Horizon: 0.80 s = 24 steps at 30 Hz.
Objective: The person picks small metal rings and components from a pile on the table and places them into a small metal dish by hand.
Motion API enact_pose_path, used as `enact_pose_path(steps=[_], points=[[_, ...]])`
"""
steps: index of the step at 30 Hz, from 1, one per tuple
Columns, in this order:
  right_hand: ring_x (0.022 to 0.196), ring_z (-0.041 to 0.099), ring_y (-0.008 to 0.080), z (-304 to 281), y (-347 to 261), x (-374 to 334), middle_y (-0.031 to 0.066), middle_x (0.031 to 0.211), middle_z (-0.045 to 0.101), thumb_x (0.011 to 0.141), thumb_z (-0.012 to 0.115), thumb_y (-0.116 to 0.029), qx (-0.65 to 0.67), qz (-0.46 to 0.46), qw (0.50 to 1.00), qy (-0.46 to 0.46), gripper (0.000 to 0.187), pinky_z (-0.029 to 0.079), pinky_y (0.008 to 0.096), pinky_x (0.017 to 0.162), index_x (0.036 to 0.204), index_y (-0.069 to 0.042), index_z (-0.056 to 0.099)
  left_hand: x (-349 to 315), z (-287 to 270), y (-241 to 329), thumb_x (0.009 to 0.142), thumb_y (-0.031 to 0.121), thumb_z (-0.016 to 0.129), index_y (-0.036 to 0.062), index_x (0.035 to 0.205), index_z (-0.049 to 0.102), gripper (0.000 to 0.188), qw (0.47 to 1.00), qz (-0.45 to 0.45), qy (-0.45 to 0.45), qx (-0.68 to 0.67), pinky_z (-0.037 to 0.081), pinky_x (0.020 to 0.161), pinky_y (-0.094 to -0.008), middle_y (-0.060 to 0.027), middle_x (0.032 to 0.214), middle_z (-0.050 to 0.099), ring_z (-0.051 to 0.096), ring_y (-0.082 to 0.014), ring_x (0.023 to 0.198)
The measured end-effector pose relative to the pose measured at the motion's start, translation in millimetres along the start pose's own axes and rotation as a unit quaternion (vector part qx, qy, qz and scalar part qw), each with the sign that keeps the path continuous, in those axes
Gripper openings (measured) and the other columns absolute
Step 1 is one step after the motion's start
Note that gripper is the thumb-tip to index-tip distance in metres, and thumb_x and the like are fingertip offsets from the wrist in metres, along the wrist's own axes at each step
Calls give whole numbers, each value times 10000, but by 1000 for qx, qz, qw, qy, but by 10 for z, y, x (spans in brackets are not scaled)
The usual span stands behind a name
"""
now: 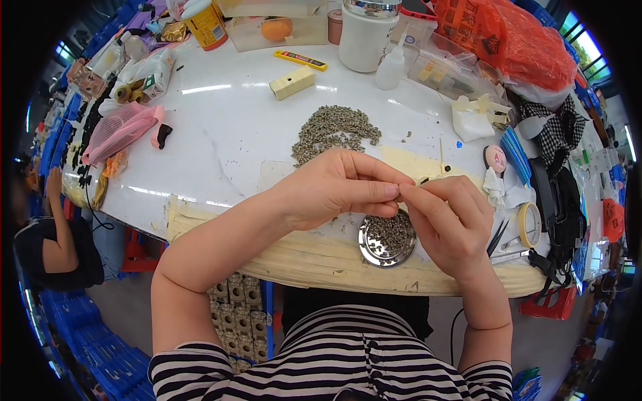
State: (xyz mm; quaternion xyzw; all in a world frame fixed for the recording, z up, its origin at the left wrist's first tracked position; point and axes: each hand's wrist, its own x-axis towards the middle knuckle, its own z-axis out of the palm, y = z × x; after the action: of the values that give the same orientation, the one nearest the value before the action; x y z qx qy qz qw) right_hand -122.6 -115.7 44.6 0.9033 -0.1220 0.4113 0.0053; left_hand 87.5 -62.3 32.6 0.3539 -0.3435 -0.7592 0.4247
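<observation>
My left hand [341, 184] and my right hand [451, 217] meet fingertip to fingertip above the near edge of the white table [207, 127]. Both are pinched closed. A tiny dark bit shows between the fingertips, too small to name. Just below them a round shiny metal dish [366, 252] holds many small grey metal parts [391, 234]. Beyond my left hand lies a loose heap of the same kind of small parts [334, 127], partly hidden by that hand.
A cream block [292, 83] and a yellow knife-like tool [300, 60] lie farther back. Near them stand a white jar [366, 37] and a squeeze bottle [390, 67]. At right are a tape roll [530, 225] and tweezers [499, 235]. A pink mesh bag [120, 134] lies left; another person [57, 234] sits beyond.
</observation>
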Motion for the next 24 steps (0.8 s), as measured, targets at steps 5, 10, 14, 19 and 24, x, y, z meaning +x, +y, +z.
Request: enact_pose_path(steps=[5,10,14,19,24], points=[[623,582,196,9,-31,21,50,780,610,617,784,58,22,37,999,14,314,452,295,508,904,-38,702,0,34,-48,990,140,609,-2,1178,662,241,996,5,-8,-91,541,739,-220,-34,960,674,629,-92,824],[624,582,199,8,-39,9,51,758,610,631,793,61,57,70,996,19,298,451,295,513,899,-43,712,-36,69,1,974,147,644,2,1119,671,207,1000,-5,1,-12,415,609,-181,0,883,647,535,-54,716],[626,580,195,0,-39,-6,51,752,608,639,798,57,75,74,994,22,284,450,294,516,894,-41,719,-41,61,-10,949,140,682,7,1083,683,189,1000,-3,-7,6,383,599,-168,11,856,649,510,-29,704],[627,579,192,-20,-43,-35,51,756,611,648,802,55,84,83,993,22,265,448,293,515,878,-42,714,-27,93,-14,916,108,720,22,1052,697,162,998,23,14,51,368,581,-181,29,837,642,471,-14,674],[642,586,197,-66,-52,-48,56,766,614,661,794,62,104,100,989,25,254,455,296,533,876,-40,707,-82,110,12,861,75,774,53,1008,721,158,983,85,10,162,288,545,-199,112,648,460,364,0,593]])
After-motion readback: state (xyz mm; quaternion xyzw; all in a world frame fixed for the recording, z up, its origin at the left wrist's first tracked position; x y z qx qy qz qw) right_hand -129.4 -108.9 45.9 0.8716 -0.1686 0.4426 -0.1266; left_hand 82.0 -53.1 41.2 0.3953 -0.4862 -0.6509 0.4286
